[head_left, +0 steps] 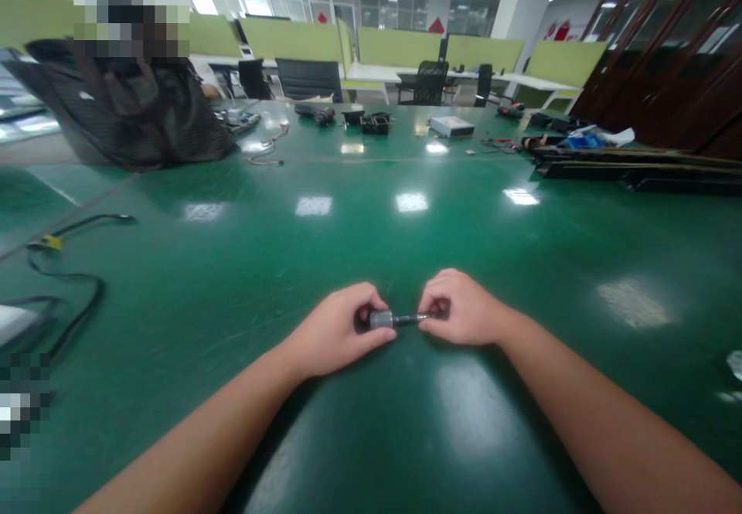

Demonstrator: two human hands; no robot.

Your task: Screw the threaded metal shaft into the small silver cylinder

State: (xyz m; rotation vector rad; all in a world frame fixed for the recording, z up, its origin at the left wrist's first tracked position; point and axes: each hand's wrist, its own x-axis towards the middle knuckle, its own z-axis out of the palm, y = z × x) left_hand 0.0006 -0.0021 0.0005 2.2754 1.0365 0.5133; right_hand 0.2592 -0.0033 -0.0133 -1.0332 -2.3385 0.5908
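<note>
A small tool with a grey, dark-ended handle (382,319) and a thin dark shaft lies level between my hands, low in the middle of the view. My left hand (346,327) is closed round the handle, thumb below and fingers above. The fingers of my right hand (457,309) pinch the shaft's far end, where a small shiny tip shows. What else may be inside the right fingers is hidden. Both hands are just over the green table (348,247).
A black bag (156,112) stands at the back left. Cables (86,278) lie on the left. Along the far side are black parts (376,122), a silver box (452,126) and, at the right, long black bars (638,168).
</note>
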